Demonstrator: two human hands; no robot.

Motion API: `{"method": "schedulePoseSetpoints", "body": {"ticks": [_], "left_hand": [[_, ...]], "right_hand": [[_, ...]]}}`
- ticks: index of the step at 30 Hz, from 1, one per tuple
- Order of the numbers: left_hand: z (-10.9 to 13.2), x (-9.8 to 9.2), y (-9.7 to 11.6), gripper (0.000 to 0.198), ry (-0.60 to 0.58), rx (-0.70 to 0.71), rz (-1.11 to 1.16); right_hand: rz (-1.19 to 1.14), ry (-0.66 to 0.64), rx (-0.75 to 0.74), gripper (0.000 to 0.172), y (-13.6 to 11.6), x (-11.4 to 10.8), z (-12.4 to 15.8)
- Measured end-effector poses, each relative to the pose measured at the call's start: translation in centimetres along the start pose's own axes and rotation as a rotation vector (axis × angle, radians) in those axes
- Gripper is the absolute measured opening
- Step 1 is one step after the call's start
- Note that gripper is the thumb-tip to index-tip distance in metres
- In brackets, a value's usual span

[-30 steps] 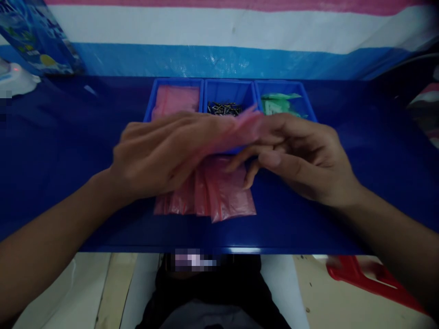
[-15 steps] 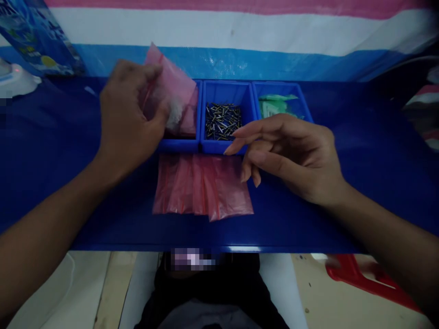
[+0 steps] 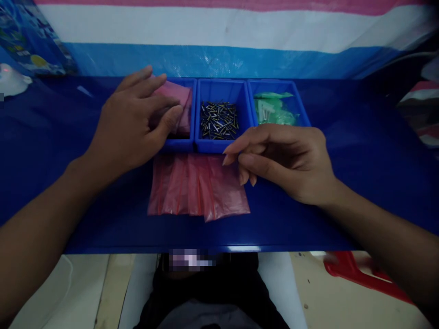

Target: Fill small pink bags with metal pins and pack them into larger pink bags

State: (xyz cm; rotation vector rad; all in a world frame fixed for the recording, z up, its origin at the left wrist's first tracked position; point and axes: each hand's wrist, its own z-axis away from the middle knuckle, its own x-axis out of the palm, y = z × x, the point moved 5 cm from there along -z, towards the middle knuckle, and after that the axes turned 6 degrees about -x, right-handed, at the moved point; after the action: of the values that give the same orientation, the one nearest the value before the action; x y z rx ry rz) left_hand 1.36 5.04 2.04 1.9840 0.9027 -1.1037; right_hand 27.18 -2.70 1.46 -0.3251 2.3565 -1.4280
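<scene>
Over the left blue bin [image 3: 178, 145], my left hand [image 3: 137, 116] has its fingers spread, with pink zip bags [image 3: 183, 98] lying beneath them. Part of that bin's contents is hidden by the hand. My right hand [image 3: 284, 160] hovers in front of the middle and right bins, loosely curled, with nothing visible in its fingers. Dark and brassy screws [image 3: 219, 121] fill the bottom of the middle blue bin [image 3: 222, 146]. Green packets [image 3: 274, 109] sit in the right blue bin [image 3: 302, 103]. Several flat pink zip bags [image 3: 199, 187] overlap in a row before the bins.
The blue table [image 3: 295, 233] ends at a front edge near my lap. Behind it hangs a striped sheet [image 3: 219, 32]. A blue printed package [image 3: 34, 41] and a white device [image 3: 13, 82] stand at the far left. A red plastic object [image 3: 356, 274] is on the floor at right.
The pink bag my left hand held up is now down in the left bin, and the fingers have spread. My right hand stays nearly in place. The view has shifted slightly.
</scene>
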Motion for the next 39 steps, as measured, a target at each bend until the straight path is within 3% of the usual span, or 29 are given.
{"method": "schedulePoseSetpoints", "body": {"ticks": [5,11,15,18,21,23,29,35,39], "left_hand": [[-0.1,0.3,-0.7,0.053,-0.014,0.015,0.006],[0.0,0.1,0.5,0.062,0.008,0.105,-0.005],[0.3,0.6,0.9,0.075,-0.132,0.201,-0.026],[0.5,1.0,0.7,0.083,-0.258,0.217,-0.001],[0.6,1.1,0.6,0.089,-0.271,0.233,-0.009],[0.7,1.1,0.7,0.090,-0.279,0.232,-0.023],[1.2,0.9,2.2,0.076,-0.191,0.258,-0.061],[1.9,0.9,3.5,0.051,-0.140,0.303,-0.028],[1.7,0.7,3.3,0.044,-0.100,0.299,0.009]], "right_hand": [[0.011,-0.014,-0.024,0.011,-0.1,0.1,0.0],[0.040,-0.037,-0.011,0.010,0.1,0.3,0.0],[0.107,-0.017,-0.040,0.009,-0.2,0.4,0.2],[0.372,0.060,-0.229,0.013,-1.2,-0.1,0.4],[0.804,0.110,-0.465,0.021,-2.0,-0.6,0.4],[1.028,0.106,-0.523,0.021,-1.7,-1.0,0.2],[1.194,-0.062,-0.323,0.032,0.4,-2.1,-0.5],[1.191,-0.164,-0.421,0.030,0.6,-1.8,-0.4],[1.163,-0.081,-0.475,0.025,0.2,-1.8,-0.3]]}}
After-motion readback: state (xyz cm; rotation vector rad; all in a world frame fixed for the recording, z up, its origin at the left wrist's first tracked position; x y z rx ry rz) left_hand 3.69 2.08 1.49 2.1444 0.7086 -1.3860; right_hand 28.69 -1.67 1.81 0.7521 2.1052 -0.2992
